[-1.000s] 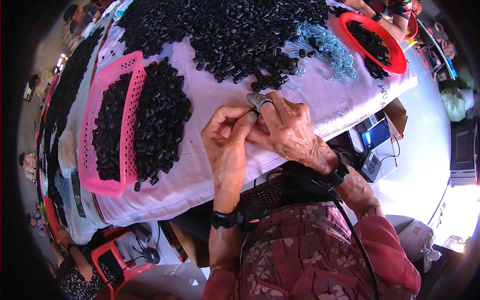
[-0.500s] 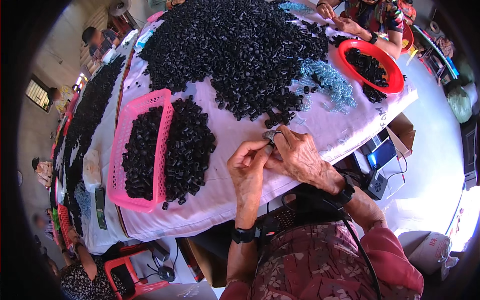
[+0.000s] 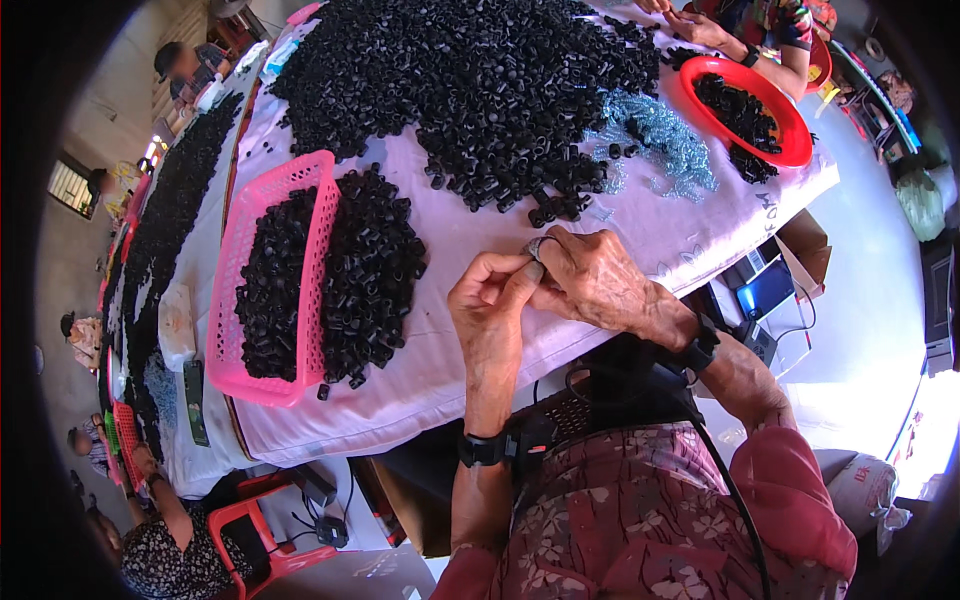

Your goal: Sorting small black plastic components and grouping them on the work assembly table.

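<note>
My left hand (image 3: 486, 318) and my right hand (image 3: 607, 288) meet fingertip to fingertip above the near edge of the white-covered table. Both are closed in a pinch, and what they hold is too small and too covered by fingers to name. A grey covering with a dark rim sits at the tip of a right-hand finger. Just beyond the hands lies a large heap of small black ring-like plastic parts (image 3: 480, 90). A spill of clear bluish small pieces (image 3: 660, 150) rests against the heap's right side.
Left of my hands, a pink perforated basket (image 3: 322, 260) lies tilted with black parts in it and a pile (image 3: 375, 275) beside it. A red basin (image 3: 798, 140) stands far right, near a co-worker's hands (image 3: 700, 28). A phone-like dark green object (image 3: 196, 405) lies left.
My view has shifted slightly, so the basket and heap sit a little higher. Both hands stay pinched together; the right fingers have shifted slightly at the tips.
</note>
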`<action>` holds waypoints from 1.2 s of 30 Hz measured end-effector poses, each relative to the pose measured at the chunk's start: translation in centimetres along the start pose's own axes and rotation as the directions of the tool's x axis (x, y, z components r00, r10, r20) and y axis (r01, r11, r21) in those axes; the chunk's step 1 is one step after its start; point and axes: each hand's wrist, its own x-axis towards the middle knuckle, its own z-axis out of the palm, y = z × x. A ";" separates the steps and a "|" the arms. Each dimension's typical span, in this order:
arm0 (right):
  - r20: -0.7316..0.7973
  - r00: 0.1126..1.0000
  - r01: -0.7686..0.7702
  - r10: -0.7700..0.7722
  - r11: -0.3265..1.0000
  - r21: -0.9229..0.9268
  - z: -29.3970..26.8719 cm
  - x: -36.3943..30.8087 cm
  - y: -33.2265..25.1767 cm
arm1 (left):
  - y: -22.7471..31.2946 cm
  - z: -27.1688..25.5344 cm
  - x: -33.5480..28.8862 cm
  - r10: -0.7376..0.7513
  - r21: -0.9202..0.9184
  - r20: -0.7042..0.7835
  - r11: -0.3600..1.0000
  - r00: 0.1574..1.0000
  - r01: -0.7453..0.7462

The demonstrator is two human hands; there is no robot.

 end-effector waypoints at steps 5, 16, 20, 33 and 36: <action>-0.056 0.998 -0.008 0.008 1.000 0.006 0.7 -0.1 -0.2 | 0.0 0.4 -0.2 0.002 -0.020 -0.036 1.000 0.999 -0.003; -0.178 0.982 -0.078 0.058 0.991 -0.110 0.7 -0.3 -0.8 | -0.2 0.9 -0.2 -0.004 0.015 -0.106 1.000 0.994 0.006; -0.165 0.977 -0.142 0.134 0.989 -0.038 0.9 -0.5 -0.7 | -0.3 0.4 -0.2 -0.058 0.044 -0.083 0.997 0.995 0.061; -0.187 0.951 -0.200 0.244 0.954 0.225 -0.1 -0.1 -0.5 | -0.5 0.3 0.2 0.024 0.017 -0.118 1.000 0.993 -0.023; -0.157 0.862 -0.338 0.482 0.778 0.530 -2.0 -0.7 -1.3 | -0.1 0.5 -0.5 0.059 0.012 -0.177 0.998 0.982 -0.058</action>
